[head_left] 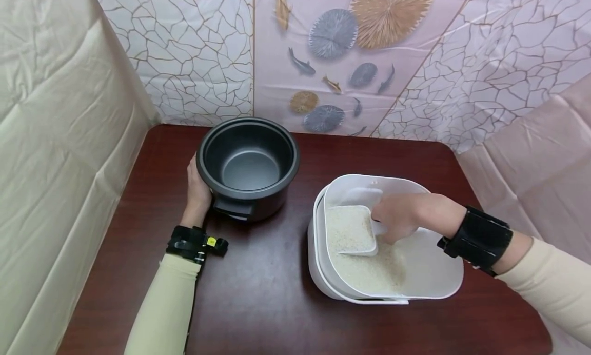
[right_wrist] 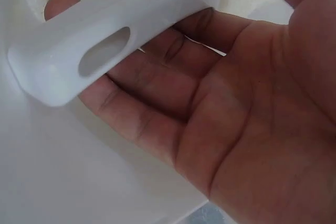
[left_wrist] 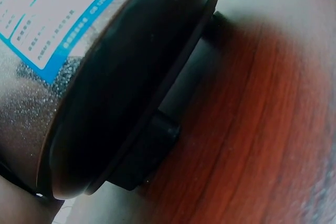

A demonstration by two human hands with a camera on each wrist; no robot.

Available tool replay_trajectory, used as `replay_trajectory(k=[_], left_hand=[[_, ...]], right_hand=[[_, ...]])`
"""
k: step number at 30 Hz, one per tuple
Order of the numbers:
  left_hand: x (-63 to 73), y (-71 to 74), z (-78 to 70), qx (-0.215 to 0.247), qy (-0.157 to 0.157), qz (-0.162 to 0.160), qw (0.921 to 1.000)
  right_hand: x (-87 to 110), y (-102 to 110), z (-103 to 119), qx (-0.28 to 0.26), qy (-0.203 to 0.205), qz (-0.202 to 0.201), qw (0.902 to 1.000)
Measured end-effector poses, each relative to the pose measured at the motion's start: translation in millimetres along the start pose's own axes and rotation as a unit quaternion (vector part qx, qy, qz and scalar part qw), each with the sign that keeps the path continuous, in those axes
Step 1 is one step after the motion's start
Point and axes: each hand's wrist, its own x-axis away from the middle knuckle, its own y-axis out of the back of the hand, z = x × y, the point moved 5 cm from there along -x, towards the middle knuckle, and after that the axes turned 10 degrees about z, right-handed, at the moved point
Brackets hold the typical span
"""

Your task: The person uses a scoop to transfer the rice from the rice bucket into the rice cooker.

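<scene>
A black rice cooker [head_left: 251, 170] without a lid stands at the left, its inner pot bare inside. My left hand [head_left: 198, 191] rests against its left side, with the fingertips partly hidden behind the wall. In the left wrist view are the cooker's dark base [left_wrist: 121, 72], a foot and a blue-edged label [left_wrist: 58, 30]. My right hand [head_left: 397, 216] reaches into a white rice bin [head_left: 438, 273] and holds a white scoop [head_left: 373, 244] heaped with rice [head_left: 351, 227]. The right wrist view shows its slotted handle [right_wrist: 68, 72] across my curled fingers. More rice lies in the bin below.
The dark red wooden table [head_left: 258, 303] carries both vessels, with a gap between them. A white bail handle [head_left: 383, 301] lies along the bin's front. Patterned sheeting [head_left: 194, 52] hangs behind the table, and pale cloth [head_left: 60, 165] borders the left side.
</scene>
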Motion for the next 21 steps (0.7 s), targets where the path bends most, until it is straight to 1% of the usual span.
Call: replay_trajectory(k=[2, 4, 7, 8, 9, 11, 12, 13, 14, 15, 16, 18, 19, 20, 21], left_hand=[[0.3, -0.4, -0.3, 0.000, 0.001, -0.003, 1.0000], [0.3, -0.1, 0.0, -0.009, 0.000, -0.003, 1.0000], [-0.9, 0.7, 1.6, -0.007, 0.000, 0.003, 1.0000], [-1.9, 3.1, 6.0, 0.000, 0.002, 0.004, 1.0000], [-1.8, 3.9, 6.8, 0.007, 0.007, 0.002, 0.9999], [-4.4, 10.4, 18.6, 0.041, 0.013, 0.000, 0.9991], [-4.2, 11.3, 19.4, 0.043, 0.017, -0.004, 0.9989], [-4.0, 12.0, 20.7, 0.055, 0.020, -0.007, 0.9983], [-3.6, 11.8, 20.9, 0.061, 0.021, -0.009, 0.9978], [-2.6, 9.7, 17.2, 0.056, 0.021, -0.009, 0.9981], [-1.8, 9.8, 17.7, 0.060, 0.023, -0.015, 0.9978], [1.3, 3.3, 7.6, 0.042, 0.025, -0.021, 0.9986], [1.6, 2.9, 7.0, 0.048, 0.025, -0.021, 0.9983], [3.1, 3.4, 6.8, 0.033, 0.029, -0.026, 0.9987], [2.9, 4.2, 7.7, 0.034, 0.030, -0.027, 0.9986]], right_hand=[[-1.4, -0.2, -0.3, 0.002, -0.014, 0.004, 0.9999], [-3.1, -0.5, -1.0, 0.005, -0.025, 0.010, 0.9996], [-4.1, -1.5, -2.7, 0.007, -0.032, 0.016, 0.9993], [-4.2, -1.7, -2.9, 0.006, -0.030, 0.017, 0.9994], [-4.1, -1.8, -3.0, 0.004, -0.027, 0.017, 0.9995], [-3.9, -1.9, -3.5, 0.001, -0.019, 0.015, 0.9997], [-3.9, -2.0, -3.7, -0.003, -0.015, 0.014, 0.9998], [-3.7, -2.0, -3.8, -0.005, -0.009, 0.012, 0.9999], [-3.7, -2.4, -4.5, -0.010, -0.005, 0.010, 0.9999], [-3.6, -3.1, -5.2, -0.014, 0.000, 0.009, 0.9999], [-3.6, -4.1, -6.1, -0.020, 0.003, 0.009, 0.9998], [-3.5, -7.3, -8.1, -0.045, 0.010, 0.018, 0.9988], [-3.3, -8.4, -8.9, -0.058, 0.012, 0.024, 0.9980], [-3.3, -9.8, -10.0, -0.073, 0.013, 0.030, 0.9967], [-3.2, -11.0, -10.9, -0.090, 0.016, 0.037, 0.9952]])
